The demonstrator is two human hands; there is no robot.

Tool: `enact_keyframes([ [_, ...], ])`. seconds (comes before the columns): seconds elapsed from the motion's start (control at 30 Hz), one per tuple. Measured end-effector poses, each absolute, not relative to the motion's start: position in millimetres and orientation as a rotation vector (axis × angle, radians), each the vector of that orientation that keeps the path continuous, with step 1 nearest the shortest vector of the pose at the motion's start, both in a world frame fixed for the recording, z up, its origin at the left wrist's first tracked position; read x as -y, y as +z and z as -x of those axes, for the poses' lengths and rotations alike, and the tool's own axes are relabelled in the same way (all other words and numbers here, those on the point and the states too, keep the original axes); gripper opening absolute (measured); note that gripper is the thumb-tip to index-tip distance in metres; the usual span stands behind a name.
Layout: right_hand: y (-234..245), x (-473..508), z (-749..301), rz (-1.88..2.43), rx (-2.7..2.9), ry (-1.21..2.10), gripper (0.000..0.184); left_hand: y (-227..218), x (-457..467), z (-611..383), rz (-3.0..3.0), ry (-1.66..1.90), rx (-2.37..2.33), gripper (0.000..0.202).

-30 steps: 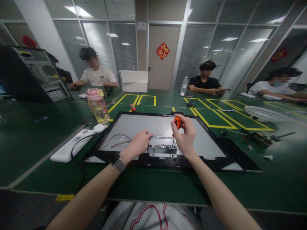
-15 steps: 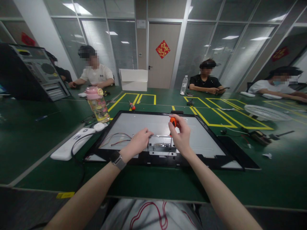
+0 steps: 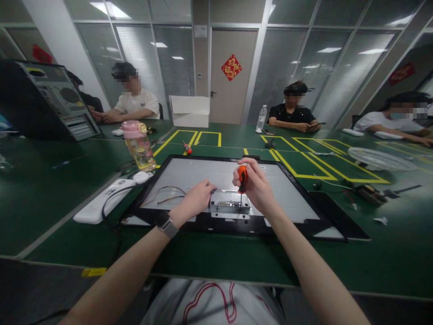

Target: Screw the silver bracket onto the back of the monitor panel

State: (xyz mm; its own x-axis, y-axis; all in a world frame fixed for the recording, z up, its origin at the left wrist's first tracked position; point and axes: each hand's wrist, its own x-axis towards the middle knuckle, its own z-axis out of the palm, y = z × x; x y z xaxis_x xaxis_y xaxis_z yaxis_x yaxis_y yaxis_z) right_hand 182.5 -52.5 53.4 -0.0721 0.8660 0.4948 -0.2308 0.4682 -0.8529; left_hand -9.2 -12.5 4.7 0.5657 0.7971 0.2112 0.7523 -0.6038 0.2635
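A black-framed monitor panel [image 3: 297, 212] lies face down on the green table, with a small metal bracket box [image 3: 229, 209] near its front edge. My right hand [image 3: 259, 189] is closed round an orange-handled screwdriver [image 3: 242, 177], held upright with its tip on the bracket's right side. My left hand [image 3: 195, 200], with a watch on the wrist, rests with curled fingers against the bracket's left end. Thin red and white wires [image 3: 165, 195] run across the panel to the left of that hand.
A pink-lidded drink bottle [image 3: 138, 145], a white power strip [image 3: 99, 206] and a black computer case [image 3: 50, 101] stand at the left. A white box [image 3: 189, 110], a water bottle [image 3: 261, 119], a fan grille [image 3: 379, 159] and three seated people lie beyond.
My right hand has turned on the screwdriver and shifted slightly left, so more of the orange handle shows. My left hand stays at the bracket. The view has drifted a little.
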Motion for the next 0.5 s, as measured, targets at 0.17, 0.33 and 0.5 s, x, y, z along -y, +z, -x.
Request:
enact_keyframes([
  [0.17,53.9,52.7,-178.0,0.599,1.235,1.016,0.025,3.4,12.6,9.8,-2.642,0.48,-1.319,0.039],
  [0.33,56.0,52.4,-183.8,0.564,1.165,1.122,0.03,4.2,13.5,9.3,-2.629,0.469,-1.324,0.038],
  [0.5,57.9,53.9,-187.0,0.591,1.134,1.096,0.034,2.4,12.6,9.3,-2.639,0.481,-1.31,0.038],
])
